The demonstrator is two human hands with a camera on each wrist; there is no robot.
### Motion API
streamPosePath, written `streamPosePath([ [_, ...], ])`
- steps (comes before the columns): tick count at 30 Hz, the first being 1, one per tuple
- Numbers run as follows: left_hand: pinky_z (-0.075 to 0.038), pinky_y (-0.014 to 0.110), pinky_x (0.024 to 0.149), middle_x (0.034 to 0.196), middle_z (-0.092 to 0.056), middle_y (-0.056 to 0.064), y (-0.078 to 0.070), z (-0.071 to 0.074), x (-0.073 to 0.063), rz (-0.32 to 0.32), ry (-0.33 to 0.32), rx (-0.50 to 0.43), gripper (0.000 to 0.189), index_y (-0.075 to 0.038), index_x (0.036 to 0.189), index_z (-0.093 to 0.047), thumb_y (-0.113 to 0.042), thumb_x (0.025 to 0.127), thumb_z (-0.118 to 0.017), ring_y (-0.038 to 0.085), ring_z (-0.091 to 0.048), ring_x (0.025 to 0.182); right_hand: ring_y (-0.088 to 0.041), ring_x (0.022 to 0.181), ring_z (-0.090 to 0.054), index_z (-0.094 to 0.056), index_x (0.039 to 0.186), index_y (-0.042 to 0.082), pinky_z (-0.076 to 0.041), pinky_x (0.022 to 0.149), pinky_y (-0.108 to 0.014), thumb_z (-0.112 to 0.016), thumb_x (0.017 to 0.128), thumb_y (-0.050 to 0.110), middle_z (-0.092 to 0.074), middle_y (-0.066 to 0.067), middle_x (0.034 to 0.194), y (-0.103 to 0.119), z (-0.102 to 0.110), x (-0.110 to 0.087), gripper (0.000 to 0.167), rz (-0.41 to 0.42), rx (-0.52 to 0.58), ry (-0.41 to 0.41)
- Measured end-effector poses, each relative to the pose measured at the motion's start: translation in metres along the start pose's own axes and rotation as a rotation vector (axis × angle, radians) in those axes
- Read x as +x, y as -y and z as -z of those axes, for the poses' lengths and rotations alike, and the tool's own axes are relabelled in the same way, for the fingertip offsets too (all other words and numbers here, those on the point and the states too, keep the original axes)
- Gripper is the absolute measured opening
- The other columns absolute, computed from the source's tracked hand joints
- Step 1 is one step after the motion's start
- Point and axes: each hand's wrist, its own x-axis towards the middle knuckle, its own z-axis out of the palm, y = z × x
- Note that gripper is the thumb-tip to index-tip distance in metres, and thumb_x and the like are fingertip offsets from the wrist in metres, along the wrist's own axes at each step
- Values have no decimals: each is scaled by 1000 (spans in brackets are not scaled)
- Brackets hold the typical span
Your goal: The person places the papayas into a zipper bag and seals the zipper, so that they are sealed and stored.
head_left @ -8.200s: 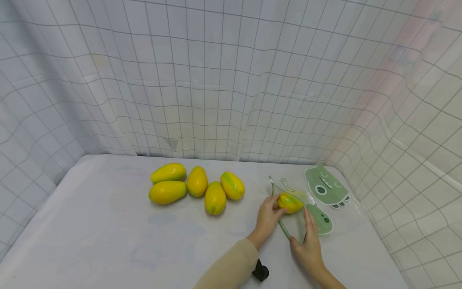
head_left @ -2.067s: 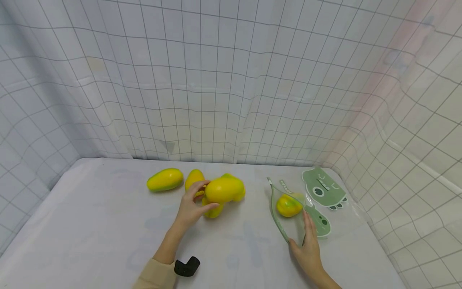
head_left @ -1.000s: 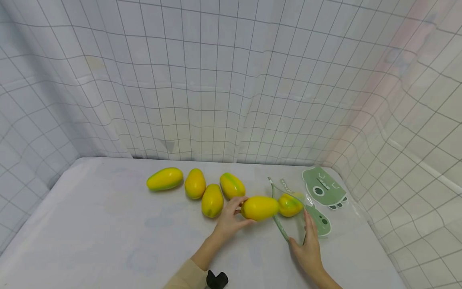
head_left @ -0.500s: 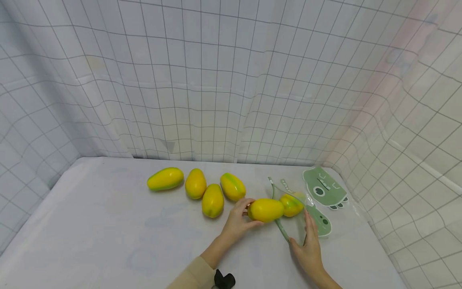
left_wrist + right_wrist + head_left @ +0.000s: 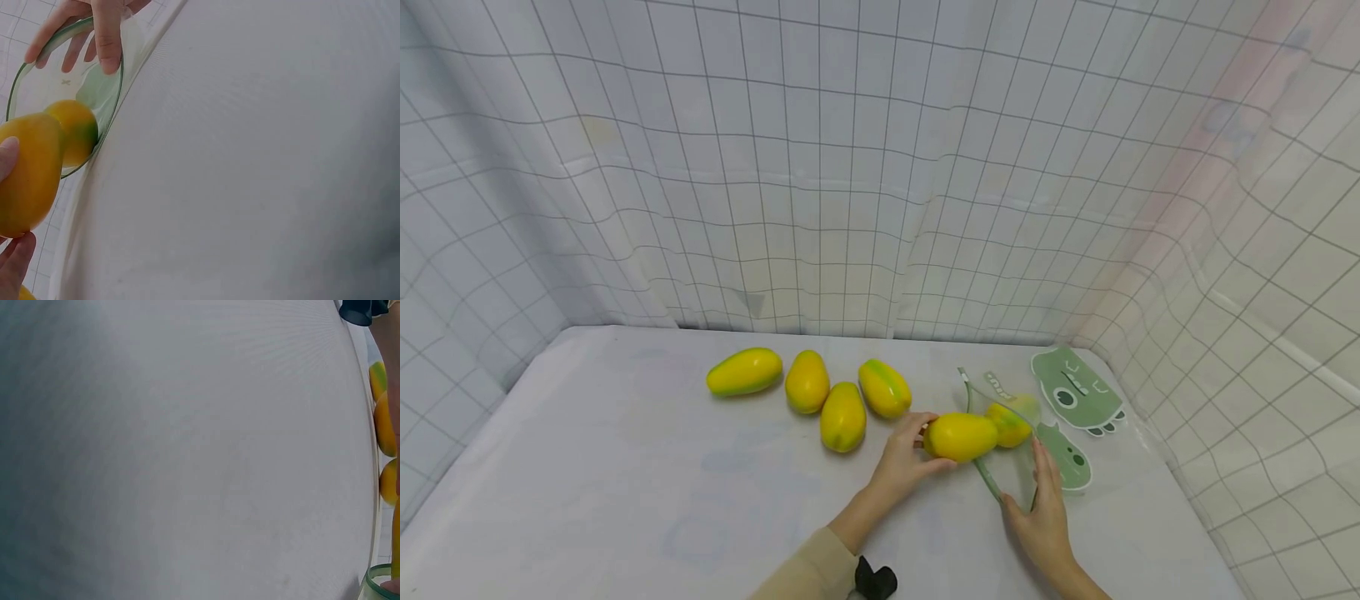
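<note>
My left hand (image 5: pixel 901 463) grips a yellow papaya (image 5: pixel 961 437) lengthwise, thumb on the near side and fingers on the far side. The papaya's far end overlaps the mouth of a clear plastic bag (image 5: pixel 987 478) with green trim and a printed green dinosaur face. Inside the bag lies another papaya (image 5: pixel 1009 427), yellow-green, end to end with the held one; the left wrist view shows it (image 5: pixel 74 132) behind the rim. My right hand (image 5: pixel 1040 517) keeps its thumb and straight fingers spread at the bag's green rim (image 5: pixel 373 578), the mouth gaping between them.
Several more papayas (image 5: pixel 843 417) lie in a loose group on the white-covered table (image 5: pixel 647 475), left of my left hand. A black strap piece (image 5: pixel 877 579) sits at my left wrist. Grid-patterned curtains (image 5: pixel 820 208) enclose the back and sides.
My left hand left the first papaya in the bag, took another from the group at left and carried it right to the bag's mouth. My right hand stayed at the rim.
</note>
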Motion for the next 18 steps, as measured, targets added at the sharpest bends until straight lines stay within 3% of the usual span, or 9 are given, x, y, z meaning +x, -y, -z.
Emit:
streamPosePath([
  [18,-50,21,76,112,-51,6,-2,-27,7,-4,-64,17,59,-7,118,-51,-23,69,-80,17,-51,96,4,129,-21,-29,139,-6,-25,96,-2,-75,44,-25,-33,-29,135,2,0,1,108,42,10,0],
])
